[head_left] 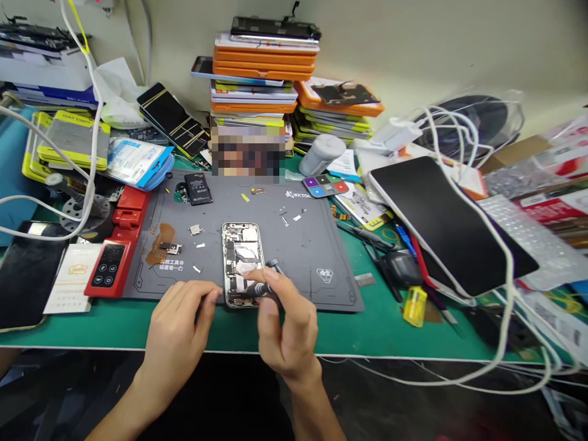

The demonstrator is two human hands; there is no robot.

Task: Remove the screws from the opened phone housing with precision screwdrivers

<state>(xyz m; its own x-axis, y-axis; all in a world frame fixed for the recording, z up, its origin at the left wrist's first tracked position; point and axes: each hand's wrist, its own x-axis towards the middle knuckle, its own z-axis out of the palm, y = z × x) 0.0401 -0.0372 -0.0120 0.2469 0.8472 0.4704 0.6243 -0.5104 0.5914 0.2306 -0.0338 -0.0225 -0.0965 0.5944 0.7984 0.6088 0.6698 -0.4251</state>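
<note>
An opened phone, its inner boards and parts bare, lies upright on the grey work mat. My right hand grips a dark screwdriver over the lower part of the phone; its tip is too small to make out. My left hand is closed beside the phone's lower left edge, thumb and fingers pinched together, and whatever they may hold is hidden. Left of the phone lie a small metal part and a camera module. A black phone battery lies farther back on the mat.
A red device with buttons borders the mat's left side. Stacked orange and yellow boxes rise at the back. On the right are a tablet, loose white cables, hand tools and a yellow-handled tool.
</note>
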